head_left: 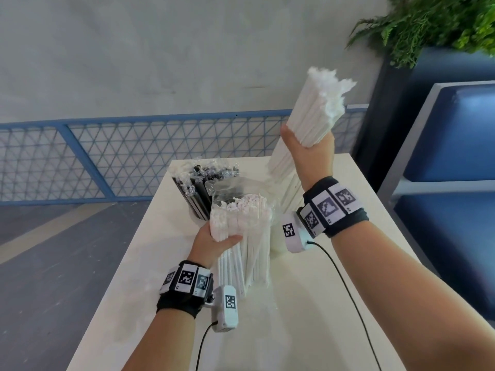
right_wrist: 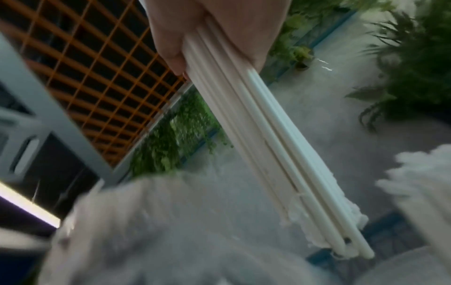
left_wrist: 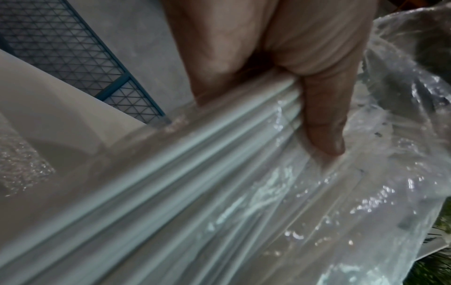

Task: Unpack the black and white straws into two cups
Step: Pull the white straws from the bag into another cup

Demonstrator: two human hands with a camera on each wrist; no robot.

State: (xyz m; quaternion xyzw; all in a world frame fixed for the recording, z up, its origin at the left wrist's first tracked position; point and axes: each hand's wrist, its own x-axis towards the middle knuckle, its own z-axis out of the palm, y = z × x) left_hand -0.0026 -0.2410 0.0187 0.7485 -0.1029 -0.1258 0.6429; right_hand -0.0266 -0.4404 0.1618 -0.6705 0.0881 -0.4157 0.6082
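My left hand (head_left: 218, 238) grips a clear plastic bag of white straws (head_left: 242, 231) upright over the white table (head_left: 294, 325). In the left wrist view its thumb (left_wrist: 324, 119) presses into the bag's film (left_wrist: 244, 192). My right hand (head_left: 308, 147) is raised above the table's far right and grips a loose bundle of white straws (head_left: 318, 103), also seen in the right wrist view (right_wrist: 280, 154). Below it stands a white cup (head_left: 276, 241), partly hidden by my right wrist. Black straws (head_left: 199, 191) in torn clear wrap stand upright behind the bag, their base hidden.
A blue mesh railing (head_left: 134, 156) runs behind the table. A blue padded bench (head_left: 450, 145) stands close on the right, with a dark planter and green plant (head_left: 442, 20) at the far right corner. Grey floor lies left of the table edge.
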